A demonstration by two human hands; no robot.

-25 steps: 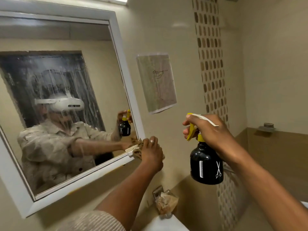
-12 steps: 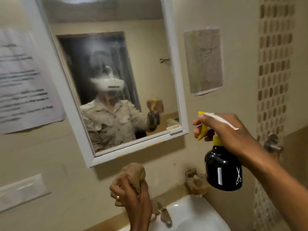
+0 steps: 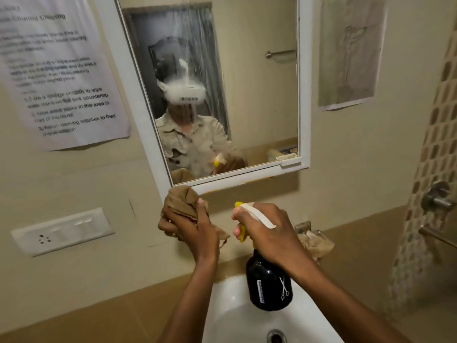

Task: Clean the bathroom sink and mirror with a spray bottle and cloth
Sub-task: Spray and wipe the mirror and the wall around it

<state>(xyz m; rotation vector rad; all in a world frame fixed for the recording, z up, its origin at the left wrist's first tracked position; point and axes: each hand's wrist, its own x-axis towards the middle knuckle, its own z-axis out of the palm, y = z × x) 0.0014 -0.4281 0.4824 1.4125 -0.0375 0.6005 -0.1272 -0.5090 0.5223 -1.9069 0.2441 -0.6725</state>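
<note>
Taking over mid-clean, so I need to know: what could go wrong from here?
1. Spray streaks on the mirror may dry into marks; the cloth is bunched in the left hand, off the glass.
2. The right hand aims the spray bottle near the socket panel and instruction sheet; overspray could wet them.

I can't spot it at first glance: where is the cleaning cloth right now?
In the head view, the brown cloth is bunched in the left hand, just below the mirror's lower left corner and left of the spray bottle.
</note>
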